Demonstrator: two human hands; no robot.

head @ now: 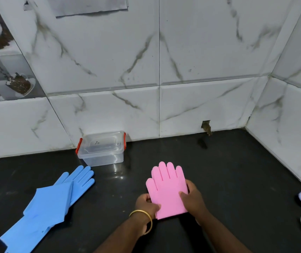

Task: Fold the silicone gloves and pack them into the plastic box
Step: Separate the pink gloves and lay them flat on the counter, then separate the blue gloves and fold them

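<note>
From the head camera, looking down at a black countertop (228, 179): both hands are on the pink gloves (167, 189), which sit folded over near the front middle of the counter, fingers pointing toward the wall. The left hand (147, 204) pinches the lower left edge, thumb on top and fingers tucked under, with a gold bangle (142, 220) on that wrist. The right hand (193, 199) grips the right edge the same way — thumb pressed on the pink surface, fingers wrapped round the side.

The plastic box (101, 148) is back against the marble-tile wall (182, 61), lid on, red clips at both ends (well apart from the pink pair). The blue gloves (49, 203) lie flat and unfolded off to the left — overlapping each other, fingertips just beside the box.
</note>
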